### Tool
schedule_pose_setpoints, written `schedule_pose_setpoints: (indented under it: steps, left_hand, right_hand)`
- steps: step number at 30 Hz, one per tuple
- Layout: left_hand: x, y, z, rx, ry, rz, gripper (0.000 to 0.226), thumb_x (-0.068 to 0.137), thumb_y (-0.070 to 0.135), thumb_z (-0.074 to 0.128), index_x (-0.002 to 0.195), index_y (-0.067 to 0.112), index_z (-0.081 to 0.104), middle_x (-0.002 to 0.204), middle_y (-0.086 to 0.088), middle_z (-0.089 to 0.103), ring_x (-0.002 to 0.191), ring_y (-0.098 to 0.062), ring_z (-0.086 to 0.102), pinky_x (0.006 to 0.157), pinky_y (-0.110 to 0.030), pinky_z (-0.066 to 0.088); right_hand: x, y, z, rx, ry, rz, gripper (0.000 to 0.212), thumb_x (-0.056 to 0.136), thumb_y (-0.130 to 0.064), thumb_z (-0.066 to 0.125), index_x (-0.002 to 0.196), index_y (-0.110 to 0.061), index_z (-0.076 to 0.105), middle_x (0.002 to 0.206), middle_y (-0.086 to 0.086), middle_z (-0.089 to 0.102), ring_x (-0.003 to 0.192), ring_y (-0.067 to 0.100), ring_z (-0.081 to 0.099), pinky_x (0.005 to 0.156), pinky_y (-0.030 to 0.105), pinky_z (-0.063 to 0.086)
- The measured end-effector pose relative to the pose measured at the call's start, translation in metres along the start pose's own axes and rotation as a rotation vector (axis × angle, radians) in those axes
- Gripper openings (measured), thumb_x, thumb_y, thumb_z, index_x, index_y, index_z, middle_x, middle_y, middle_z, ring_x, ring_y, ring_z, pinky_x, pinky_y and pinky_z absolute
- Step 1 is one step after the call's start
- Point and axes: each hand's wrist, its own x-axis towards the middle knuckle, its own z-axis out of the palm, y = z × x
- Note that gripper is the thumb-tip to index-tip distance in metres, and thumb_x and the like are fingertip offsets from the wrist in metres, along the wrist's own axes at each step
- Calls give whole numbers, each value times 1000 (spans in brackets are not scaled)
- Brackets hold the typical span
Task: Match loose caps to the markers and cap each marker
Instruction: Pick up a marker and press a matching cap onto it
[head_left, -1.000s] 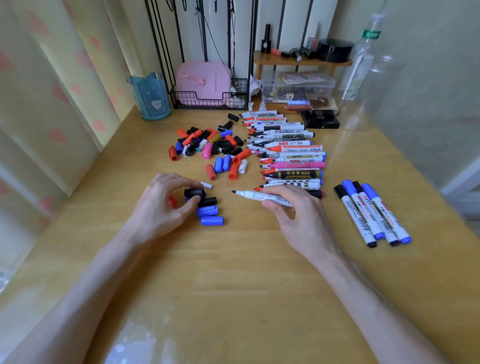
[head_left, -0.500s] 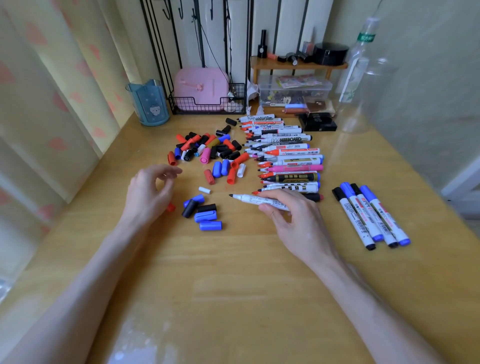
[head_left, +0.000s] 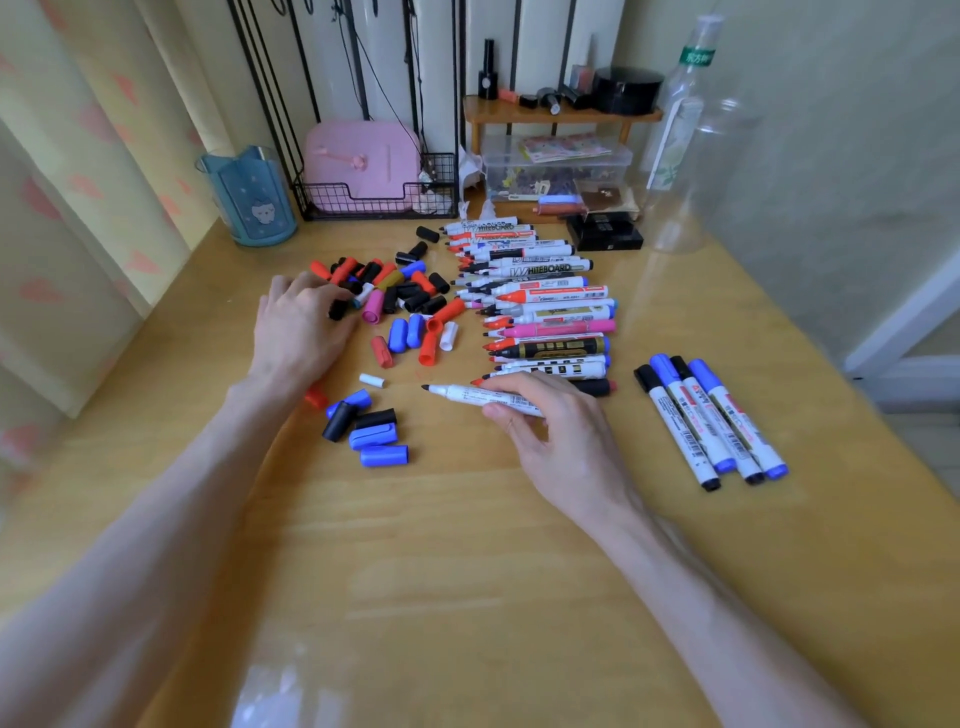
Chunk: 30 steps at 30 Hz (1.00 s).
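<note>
My right hand grips an uncapped white marker with a black tip that points left, just above the table. My left hand reaches into the left edge of the loose cap pile, its fingers curled on a black cap. A row of uncapped markers lies to the right of the pile. A small group of blue and black caps sits near my left wrist. Several capped markers lie apart at the right.
Along the back wall stand a blue cup, a wire basket holding a pink case, a small wooden shelf over a clear plastic box, a black box and clear bottles. The wooden table ends at the right.
My left hand let go of the near group of caps and moved away into the big cap pile. My right hand kept holding the marker in about the same place.
</note>
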Motion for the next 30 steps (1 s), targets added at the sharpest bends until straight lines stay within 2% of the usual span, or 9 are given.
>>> schedule_pose_setpoints:
  steps: [4,10,14,19,22,25,27,30]
  left_hand:
    - [-1,-1,-1,42,60,10,23,93,25,76,114,15,78,120,-16,70,106,-42,53,92,-52,46]
    - [-8,0,-5,70,85,12,27,92,13,73,119,11,75,108,-25,70,99,-47,59,91,-53,49]
    - [-14,2,-13,103,67,-28,28,92,12,68,117,5,76,101,-29,71,93,-50,62,81,-52,52]
    - [-21,5,-29,-4,71,-4,25,89,8,69,112,6,78,101,-23,72,94,-47,62,82,-48,50]
    - [-39,10,-34,-152,67,144,15,89,5,74,103,12,77,108,-16,62,102,-39,57,87,-46,46]
    - [-57,11,-30,-154,-28,256,24,87,2,75,109,12,73,115,-16,61,106,-39,56,92,-50,46]
    - [-60,2,-27,-171,-57,204,32,87,-3,72,115,13,72,116,-15,63,104,-42,57,92,-51,46]
    - [-62,-6,-28,-221,-121,96,34,89,-2,68,117,16,73,116,-8,69,109,-36,60,95,-44,48]
  right_hand:
    - [1,2,-1,13,5,3,17,101,-25,68,115,-18,74,108,-8,73,102,15,66,86,35,53]
    - [1,0,-3,6,12,7,17,100,-24,69,116,-17,74,110,-8,74,103,15,67,90,35,53]
    - [1,-1,-3,1,12,5,17,100,-23,69,115,-17,74,109,-7,74,102,15,66,90,34,52]
    - [1,-1,-4,-7,16,1,16,101,-23,69,114,-17,74,108,-7,74,101,15,66,90,34,51]
    - [1,-1,-4,-18,33,6,17,100,-23,69,115,-17,74,110,-7,74,103,17,67,91,35,51]
    - [0,-2,-3,-29,41,-3,16,100,-23,69,114,-17,74,111,-7,74,104,17,67,93,31,50]
    - [0,-3,-3,-25,40,-6,16,100,-21,69,114,-16,74,111,-7,74,104,17,66,93,27,49]
    - [0,-1,-4,-23,38,3,16,100,-22,69,115,-16,74,112,-7,74,104,16,66,93,30,50]
